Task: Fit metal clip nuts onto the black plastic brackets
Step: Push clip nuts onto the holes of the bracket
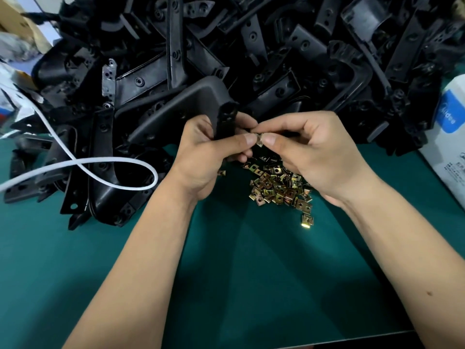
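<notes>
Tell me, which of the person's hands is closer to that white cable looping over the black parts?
Left. The left hand, gripping a black bracket, is just right of the white cable loop. The right hand, pinching a clip nut, lies farther right, beyond the left.

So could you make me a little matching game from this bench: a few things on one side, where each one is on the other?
Things:
1. black bracket
2. single clip nut
3. heap of clip nuts
4. white cable

Places:
A. looped over the black parts at left
B. pinched by the right hand
C. gripped in the left hand
D. loose on the green mat

Pairs: 1-C, 2-B, 3-D, 4-A
</notes>
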